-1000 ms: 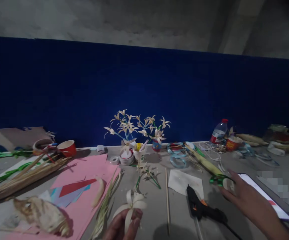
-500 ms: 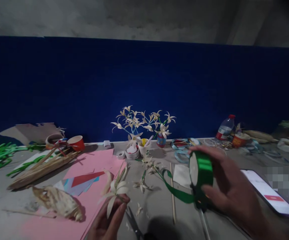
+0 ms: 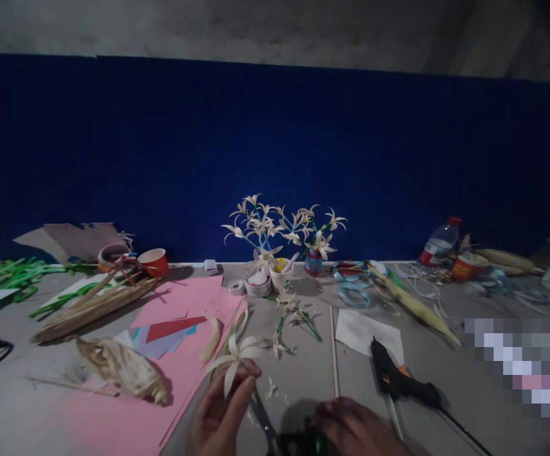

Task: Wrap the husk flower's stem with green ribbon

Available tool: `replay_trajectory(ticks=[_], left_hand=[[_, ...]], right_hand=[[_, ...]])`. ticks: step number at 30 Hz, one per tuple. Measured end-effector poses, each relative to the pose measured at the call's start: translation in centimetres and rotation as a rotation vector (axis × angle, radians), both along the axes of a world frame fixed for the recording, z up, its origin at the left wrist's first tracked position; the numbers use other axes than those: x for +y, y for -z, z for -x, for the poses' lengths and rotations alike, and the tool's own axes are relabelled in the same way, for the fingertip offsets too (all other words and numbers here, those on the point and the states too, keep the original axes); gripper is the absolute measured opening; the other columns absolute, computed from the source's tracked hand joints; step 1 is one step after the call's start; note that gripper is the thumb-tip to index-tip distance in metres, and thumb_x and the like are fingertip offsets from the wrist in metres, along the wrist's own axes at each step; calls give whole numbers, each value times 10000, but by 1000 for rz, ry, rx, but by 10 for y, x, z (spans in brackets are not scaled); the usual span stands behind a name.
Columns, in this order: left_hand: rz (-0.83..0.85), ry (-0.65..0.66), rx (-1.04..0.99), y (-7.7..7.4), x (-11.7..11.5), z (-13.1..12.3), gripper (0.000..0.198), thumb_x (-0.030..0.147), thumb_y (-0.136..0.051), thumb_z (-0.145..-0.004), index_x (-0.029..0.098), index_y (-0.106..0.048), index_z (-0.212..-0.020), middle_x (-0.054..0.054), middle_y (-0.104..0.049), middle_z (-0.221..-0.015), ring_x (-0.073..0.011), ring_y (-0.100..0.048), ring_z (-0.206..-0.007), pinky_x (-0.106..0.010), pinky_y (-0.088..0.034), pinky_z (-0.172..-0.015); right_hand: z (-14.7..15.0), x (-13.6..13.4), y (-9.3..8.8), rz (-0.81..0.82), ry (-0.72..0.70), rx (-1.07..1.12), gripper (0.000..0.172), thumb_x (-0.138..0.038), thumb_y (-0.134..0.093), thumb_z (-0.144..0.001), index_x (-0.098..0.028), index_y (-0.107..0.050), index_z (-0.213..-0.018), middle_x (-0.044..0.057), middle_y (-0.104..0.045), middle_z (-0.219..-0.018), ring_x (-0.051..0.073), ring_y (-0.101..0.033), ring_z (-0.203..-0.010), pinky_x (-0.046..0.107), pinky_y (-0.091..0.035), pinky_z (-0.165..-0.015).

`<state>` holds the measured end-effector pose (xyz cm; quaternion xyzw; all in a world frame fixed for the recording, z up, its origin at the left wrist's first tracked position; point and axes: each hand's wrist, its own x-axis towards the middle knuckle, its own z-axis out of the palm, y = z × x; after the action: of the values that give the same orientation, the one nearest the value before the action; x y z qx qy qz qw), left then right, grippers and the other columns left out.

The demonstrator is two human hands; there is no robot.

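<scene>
My left hand (image 3: 227, 405) is closed at the bottom centre, pinching a pale flower (image 3: 237, 354) with long narrow petals between thumb and fingers. Lower right of it, my right hand (image 3: 351, 427) is low over the table, its fingers curled down and partly blurred. A sliver of the roll of green tape (image 3: 320, 442) shows in shadow under those fingers; the rest is hidden. Scissors (image 3: 265, 421) lie between both hands, handles in the dark. Just beyond are loose pale flowers on a green stem (image 3: 306, 320) and a thin wooden stick (image 3: 334, 354).
A black glue gun (image 3: 401, 380) lies to the right by a white paper piece (image 3: 367, 332). Pink sheets (image 3: 194, 373) and dried husks (image 3: 123, 373) cover the left. Finished flowers (image 3: 260, 225) stand in cups at the back. A bottle (image 3: 440, 244) stands back right.
My right hand has brought the roll of green tape down and left to the near edge of view, uncovering the glue gun and a pale husk. My left hand still holds the flower.
</scene>
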<state>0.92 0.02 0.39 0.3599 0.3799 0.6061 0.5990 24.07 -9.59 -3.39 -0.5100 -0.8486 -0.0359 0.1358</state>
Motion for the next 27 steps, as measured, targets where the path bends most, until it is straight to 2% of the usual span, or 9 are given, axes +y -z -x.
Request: replay_trajectory(ticks=[4, 9, 11, 12, 15, 18, 22, 24, 27], left_hand=[[23, -20, 36, 0, -2, 1, 196, 334, -877, -607, 214, -769, -718, -9, -790, -788, -178, -714, -857, -152, -552, -798], [109, -18, 64, 3, -3, 0, 272, 373, -896, -555, 196, -768, -718, -25, -785, -795, -205, -706, -869, -201, -555, -803], [111, -19, 38, 4, -2, -3, 272, 380, -894, -554, 195, -757, -699, -18, -775, -782, -200, -697, -859, -217, -548, -813], [115, -16, 29, 4, -1, -4, 268, 374, -895, -554, 195, -751, -691, -15, -770, -773, -198, -694, -856, -224, -545, -818], [163, 22, 35, 5, 0, -8, 269, 345, -904, -541, 189, -749, -696, -24, -774, -780, -214, -697, -874, -266, -540, -847], [196, 46, 43, 7, -1, -12, 300, 354, -905, -533, 181, -763, -733, -43, -785, -801, -226, -704, -878, -280, -544, -832], [201, -2, -18, 7, -4, -16, 300, 356, -913, -508, 189, -758, -702, -19, -783, -756, -193, -708, -823, -220, -547, -778], [213, -30, -40, 6, -4, -16, 292, 335, -922, -488, 191, -746, -671, -1, -769, -725, -187, -706, -806, -218, -547, -782], [180, -49, -65, 5, -2, -17, 278, 325, -921, -497, 191, -717, -631, 3, -746, -709, -183, -691, -801, -222, -539, -784]], right_hand=[[8, 13, -6, 97, 116, 67, 579, -224, -669, -755, -277, -536, -1316, 64, -708, -1236, 284, -666, -1098, 329, -551, -899], [24, 24, -26, 200, 357, 83, 667, -181, -634, -657, -248, -564, -1317, 114, -619, -1357, 354, -573, -1196, 501, -493, -961], [26, 27, -30, 171, 341, 42, 721, -161, -647, -638, -238, -539, -1346, 136, -584, -1398, 368, -538, -1242, 516, -480, -972], [27, 28, -31, 147, 269, 23, 710, -167, -665, -648, -250, -538, -1342, 130, -573, -1412, 358, -529, -1258, 496, -474, -986], [28, 31, -26, 10, -53, -18, 448, -228, -681, -769, -321, -609, -1200, 46, -674, -1303, 283, -620, -1154, 423, -486, -973], [35, 35, -11, -80, -184, 1, 243, -283, -640, -865, -336, -630, -1102, -23, -743, -1172, 244, -676, -1020, 429, -487, -943], [45, 43, -4, -23, -166, 237, 109, -262, -709, -782, -289, -655, -873, -42, -782, -967, 225, -680, -942, 387, -481, -922], [43, 47, -17, -9, -76, 357, 82, -192, -646, -759, -256, -629, -808, -17, -761, -858, 205, -678, -878, 330, -510, -852], [33, 52, -44, -8, 131, 579, 75, -164, -509, -802, -218, -560, -799, 34, -717, -848, 188, -672, -846, 282, -534, -763]])
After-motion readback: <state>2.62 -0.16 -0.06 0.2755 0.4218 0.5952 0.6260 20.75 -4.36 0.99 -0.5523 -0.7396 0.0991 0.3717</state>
